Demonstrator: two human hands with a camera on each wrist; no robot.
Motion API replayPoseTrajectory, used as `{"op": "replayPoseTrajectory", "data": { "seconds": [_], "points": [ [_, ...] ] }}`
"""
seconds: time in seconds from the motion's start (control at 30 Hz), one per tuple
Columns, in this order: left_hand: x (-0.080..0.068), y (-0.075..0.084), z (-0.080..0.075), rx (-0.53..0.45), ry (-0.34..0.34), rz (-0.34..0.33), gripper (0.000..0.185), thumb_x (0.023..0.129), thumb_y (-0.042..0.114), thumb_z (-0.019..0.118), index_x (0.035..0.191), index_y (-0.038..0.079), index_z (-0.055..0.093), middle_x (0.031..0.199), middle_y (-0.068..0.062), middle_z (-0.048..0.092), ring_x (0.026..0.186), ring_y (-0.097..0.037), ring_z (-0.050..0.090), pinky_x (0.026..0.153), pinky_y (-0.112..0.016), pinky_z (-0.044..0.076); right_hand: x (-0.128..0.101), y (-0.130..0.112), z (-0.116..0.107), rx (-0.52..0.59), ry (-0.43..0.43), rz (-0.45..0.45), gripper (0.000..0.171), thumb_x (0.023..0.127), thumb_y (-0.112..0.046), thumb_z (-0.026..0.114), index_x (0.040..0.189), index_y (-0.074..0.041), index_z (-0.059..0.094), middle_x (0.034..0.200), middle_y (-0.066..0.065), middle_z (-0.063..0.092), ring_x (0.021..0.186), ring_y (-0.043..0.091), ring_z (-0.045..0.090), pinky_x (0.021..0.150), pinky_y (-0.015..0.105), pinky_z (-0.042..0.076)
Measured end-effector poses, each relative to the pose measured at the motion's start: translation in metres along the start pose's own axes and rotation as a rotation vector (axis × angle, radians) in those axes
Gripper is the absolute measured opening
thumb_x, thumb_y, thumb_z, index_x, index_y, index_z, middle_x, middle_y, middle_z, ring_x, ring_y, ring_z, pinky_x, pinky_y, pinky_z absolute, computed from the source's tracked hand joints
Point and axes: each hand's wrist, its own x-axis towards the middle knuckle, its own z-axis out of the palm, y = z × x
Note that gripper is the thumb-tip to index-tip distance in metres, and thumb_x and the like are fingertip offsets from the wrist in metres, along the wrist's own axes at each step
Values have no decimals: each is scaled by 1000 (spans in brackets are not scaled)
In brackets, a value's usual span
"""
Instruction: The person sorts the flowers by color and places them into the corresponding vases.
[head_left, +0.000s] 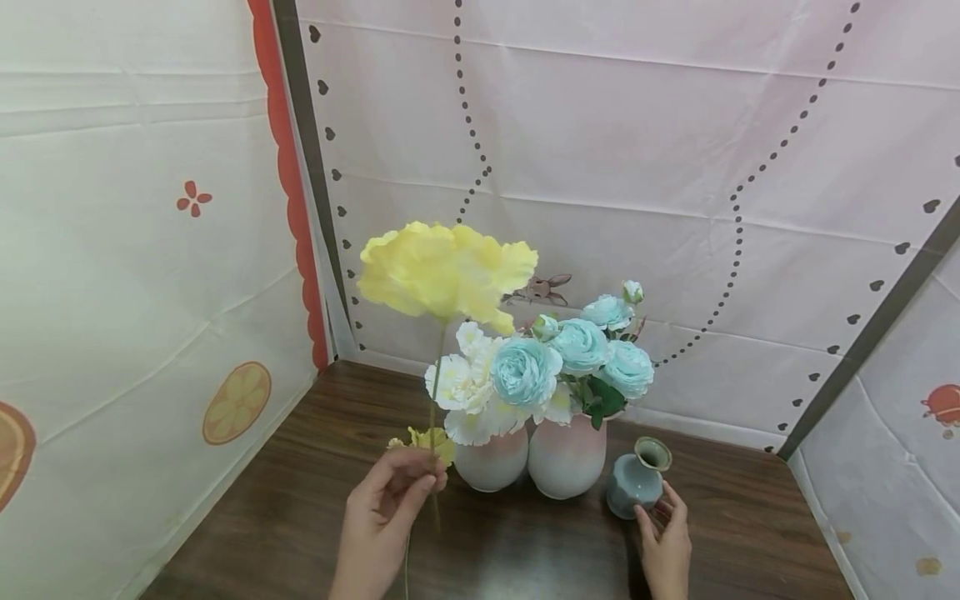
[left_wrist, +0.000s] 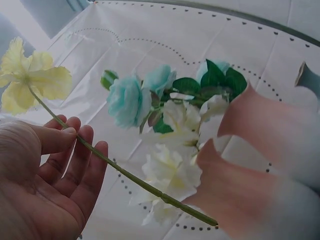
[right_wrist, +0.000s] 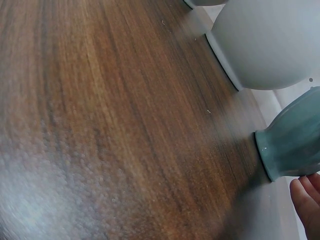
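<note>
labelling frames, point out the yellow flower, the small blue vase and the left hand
yellow flower (head_left: 442, 271), head view, petals
blue vase (head_left: 633, 483), head view, body
left hand (head_left: 386, 500), head view, back of hand

Open wooden tabletop (head_left: 300, 500) lies front and left; two pink vases (head_left: 567, 457) of blue and white flowers (head_left: 525, 371) block the centre, the small teal vase (head_left: 636, 481) stands just right, cloth walls (head_left: 135, 275) close three sides

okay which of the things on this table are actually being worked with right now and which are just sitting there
In hand:
yellow flower, stem pinched by the left hand
small blue-grey vase, with the right hand beside it

Just sitting:
pink vase of white flowers
pink vase of blue flowers
</note>
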Motion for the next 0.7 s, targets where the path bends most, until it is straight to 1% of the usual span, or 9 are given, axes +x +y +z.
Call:
{"op": "replayPoseTrajectory", "data": {
  "seconds": [0.1, 0.27, 0.37, 0.6, 0.7],
  "points": [
    [0, 1, 5, -21, -50, -1, 22, 93, -16, 53, 113, -7, 59, 104, 0, 68, 92, -8, 68, 82, -21, 59, 0, 0, 0, 0, 2, 2, 59, 95, -1, 64, 147, -1, 36, 123, 34, 55, 116, 51, 59, 94, 50, 52],
    [0, -1, 14, -55, -113, 50, 22, 93, -18, 52, 112, -9, 59, 106, 3, 66, 93, -8, 67, 82, -22, 59, 0, 0, 0, -3, 2, 1, 59, 95, -2, 64, 147, -1, 36, 122, 34, 56, 115, 51, 59, 94, 50, 52],
    [0, -1, 20, -77, -139, 67, 23, 93, -18, 51, 113, -8, 59, 105, 0, 66, 93, -8, 67, 82, -23, 59, 0, 0, 0, -6, 2, 2, 59, 95, -2, 64, 147, -1, 36, 123, 34, 56, 116, 51, 59, 95, 51, 52],
    [2, -1, 35, -102, -206, 90, 25, 94, -17, 51, 114, -6, 59, 100, -16, 65, 95, -7, 68, 82, -25, 60, 0, 0, 0, -6, 7, -4, 59, 95, -1, 64, 146, 0, 36, 122, 34, 56, 115, 51, 59, 94, 51, 52],
    [3, 0, 42, -100, -238, 85, 25, 95, -15, 52, 116, -5, 60, 100, -19, 65, 97, -7, 68, 80, -27, 61, -1, -1, 0, -5, 8, -5, 59, 94, 0, 64, 146, 0, 36, 121, 34, 56, 115, 51, 60, 94, 50, 52]
  ]
}}
